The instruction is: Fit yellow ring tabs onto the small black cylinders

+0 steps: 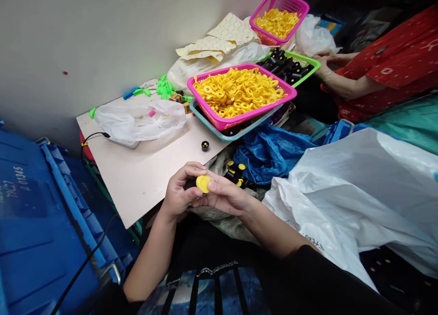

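A round yellow cap (203, 184) is held between my two hands in front of my chest, near the table edge. The thumb and fingers of my left hand (179, 189) close round its left side, with something dark showing between them; I cannot tell whether it is a black part or a gap. My right hand (227, 195) grips from the right, thumb pressed on the cap's face. Just beyond, a small black cylinder (205, 146) with yellow inside stands on the white table (150, 173). Black parts with yellow caps (236, 171) lie in a sack below.
A pink basket (219, 122) of yellow ring-shaped pieces rests on a teal tray (205, 127). Behind are a green basket (313, 64) of black parts and another pink basket (303, 9). A co-worker's red sleeve (393, 64), white plastic sheeting (342, 182) and blue crates (34, 214) flank me.
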`<state>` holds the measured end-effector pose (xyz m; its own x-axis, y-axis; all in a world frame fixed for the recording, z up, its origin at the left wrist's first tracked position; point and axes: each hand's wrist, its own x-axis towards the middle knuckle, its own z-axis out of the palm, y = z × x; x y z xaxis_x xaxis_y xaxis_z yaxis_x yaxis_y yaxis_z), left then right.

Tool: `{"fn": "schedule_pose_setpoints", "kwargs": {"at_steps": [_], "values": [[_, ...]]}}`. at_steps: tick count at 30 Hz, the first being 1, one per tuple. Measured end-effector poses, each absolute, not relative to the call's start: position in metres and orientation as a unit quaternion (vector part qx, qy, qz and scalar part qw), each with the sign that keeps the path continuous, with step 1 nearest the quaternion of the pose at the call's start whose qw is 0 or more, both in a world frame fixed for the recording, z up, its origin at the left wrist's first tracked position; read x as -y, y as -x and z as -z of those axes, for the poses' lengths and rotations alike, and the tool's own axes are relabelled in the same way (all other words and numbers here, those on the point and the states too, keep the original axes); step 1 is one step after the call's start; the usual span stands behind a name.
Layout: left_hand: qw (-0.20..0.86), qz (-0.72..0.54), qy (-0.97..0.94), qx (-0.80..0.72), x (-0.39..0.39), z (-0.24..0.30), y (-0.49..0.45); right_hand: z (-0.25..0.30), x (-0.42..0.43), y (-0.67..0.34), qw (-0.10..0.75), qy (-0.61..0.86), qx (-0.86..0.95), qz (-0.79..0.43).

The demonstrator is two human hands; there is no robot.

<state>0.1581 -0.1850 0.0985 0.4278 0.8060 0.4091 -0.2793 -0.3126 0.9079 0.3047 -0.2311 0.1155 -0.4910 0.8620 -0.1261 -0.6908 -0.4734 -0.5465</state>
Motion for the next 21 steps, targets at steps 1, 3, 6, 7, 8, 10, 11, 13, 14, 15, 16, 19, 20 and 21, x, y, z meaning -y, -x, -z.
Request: {"fn": "schedule_pose_setpoints", "kwargs": {"at_steps": [1, 3, 6, 7, 8, 10, 11, 13, 14, 15, 16, 19, 20, 21], "values": [[0.552, -0.497, -0.636, -0.208, 0.185, -0.097, -0.158, -0.115, 0.23, -0.304, 0.462, 0.194, 0.21, -0.84], [0.538, -0.494, -0.65, -0.209, 0.186, -0.097, -0.159, -0.115, 0.229, -0.301, 0.476, 0.201, 0.195, -0.833], [0.463, -0.468, -0.719, -0.224, 0.188, -0.104, -0.159, -0.111, 0.228, -0.295, 0.505, 0.238, 0.191, -0.808], [0.417, -0.46, -0.747, -0.238, 0.189, -0.107, -0.158, -0.108, 0.229, -0.294, 0.514, 0.26, 0.202, -0.792], [0.366, -0.454, -0.771, -0.256, 0.19, -0.11, -0.158, -0.105, 0.23, -0.294, 0.527, 0.29, 0.227, -0.766], [0.284, -0.446, -0.801, -0.282, 0.193, -0.116, -0.156, -0.101, 0.231, -0.297, 0.566, 0.364, 0.32, -0.666], [0.269, -0.44, -0.806, -0.29, 0.194, -0.118, -0.154, -0.099, 0.232, -0.3, 0.586, 0.396, 0.38, -0.596], [0.298, -0.427, -0.799, -0.301, 0.197, -0.119, -0.151, -0.1, 0.232, -0.311, 0.585, 0.428, 0.508, -0.465], [0.329, -0.425, -0.787, -0.304, 0.199, -0.119, -0.149, -0.101, 0.231, -0.317, 0.566, 0.429, 0.566, -0.419], [0.362, -0.426, -0.77, -0.307, 0.201, -0.119, -0.149, -0.103, 0.23, -0.323, 0.539, 0.424, 0.616, -0.388], [0.393, -0.432, -0.75, -0.31, 0.203, -0.118, -0.149, -0.105, 0.228, -0.328, 0.509, 0.412, 0.658, -0.371], [0.458, -0.463, -0.692, -0.312, 0.209, -0.117, -0.154, -0.108, 0.222, -0.338, 0.465, 0.362, 0.722, -0.362], [0.474, -0.469, -0.676, -0.314, 0.211, -0.117, -0.156, -0.108, 0.22, -0.339, 0.465, 0.342, 0.732, -0.362], [0.491, -0.471, -0.662, -0.316, 0.213, -0.118, -0.159, -0.107, 0.219, -0.34, 0.469, 0.323, 0.74, -0.358]]}}
